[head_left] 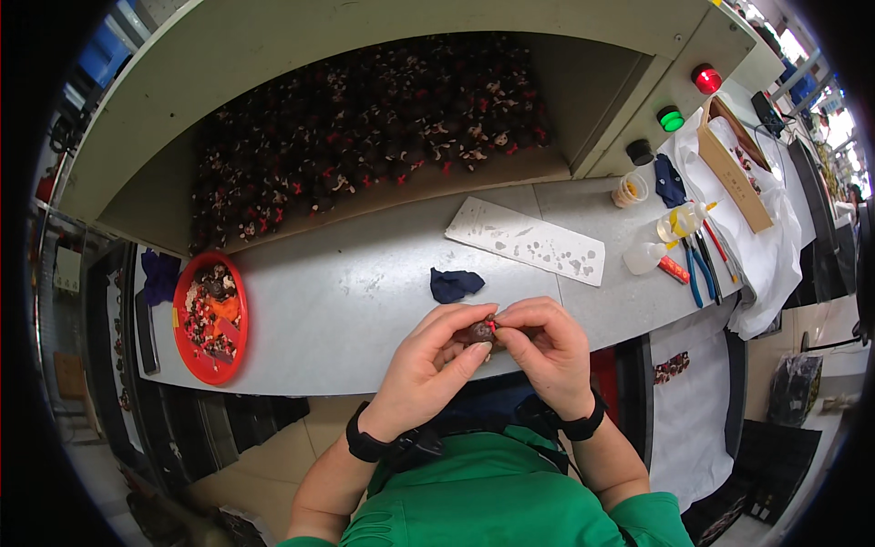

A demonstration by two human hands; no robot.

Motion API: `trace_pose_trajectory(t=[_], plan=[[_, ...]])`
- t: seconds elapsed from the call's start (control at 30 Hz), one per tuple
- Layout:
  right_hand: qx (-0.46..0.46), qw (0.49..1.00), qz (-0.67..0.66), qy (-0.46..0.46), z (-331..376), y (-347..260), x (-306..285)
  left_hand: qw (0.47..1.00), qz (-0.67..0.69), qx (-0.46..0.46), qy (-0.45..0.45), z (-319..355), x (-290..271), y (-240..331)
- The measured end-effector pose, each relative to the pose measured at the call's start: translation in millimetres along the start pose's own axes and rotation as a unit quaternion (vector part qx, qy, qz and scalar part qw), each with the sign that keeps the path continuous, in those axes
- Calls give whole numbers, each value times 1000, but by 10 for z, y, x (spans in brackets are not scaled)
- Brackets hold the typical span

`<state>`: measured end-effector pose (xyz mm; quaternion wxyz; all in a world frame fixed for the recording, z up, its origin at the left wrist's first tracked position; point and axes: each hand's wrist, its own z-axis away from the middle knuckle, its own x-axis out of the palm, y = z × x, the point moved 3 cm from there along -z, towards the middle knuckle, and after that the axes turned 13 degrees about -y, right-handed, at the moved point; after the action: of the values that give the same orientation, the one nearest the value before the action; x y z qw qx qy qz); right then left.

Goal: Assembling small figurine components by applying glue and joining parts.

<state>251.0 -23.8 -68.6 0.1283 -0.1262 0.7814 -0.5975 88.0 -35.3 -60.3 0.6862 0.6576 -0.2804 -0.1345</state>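
A small dark brown figurine with a bright red bit (481, 332) is pinched between my two hands, just past the table's front edge. My left hand (428, 365) is closed around its brown body with thumb and fingers. With thumb and forefinger together, my right hand (552, 357) grips it at the red bit. Fingers hide much of its shape. A crumpled dark blue cloth (454, 284) lies on the grey table (337, 301) just beyond my hands. Behind it is a white slab (529, 241) with dark blotches.
A cabinet recess (365, 128) holds a mass of similar brown pieces. At left stands a red basin (239, 351) of small parts. To the right are a plastic cup (629, 190), glue bottles (682, 221), blue-handled pliers (700, 278), a cardboard box (736, 178), and red and green lamps (670, 118).
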Motion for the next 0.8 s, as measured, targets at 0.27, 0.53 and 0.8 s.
trace_pose_trajectory(t=[0.27, 0.53, 0.8], plan=[[11, 999, 34, 16, 19, 4, 20, 999, -38, -1, 18, 2, 3, 23], [15, 998, 67, 12, 22, -41, 14, 999, -33, -1, 12, 4, 15, 10], [-86, 957, 277, -18, 2, -168, 67, 999, -47, 8, 24, 17, 12, -25]])
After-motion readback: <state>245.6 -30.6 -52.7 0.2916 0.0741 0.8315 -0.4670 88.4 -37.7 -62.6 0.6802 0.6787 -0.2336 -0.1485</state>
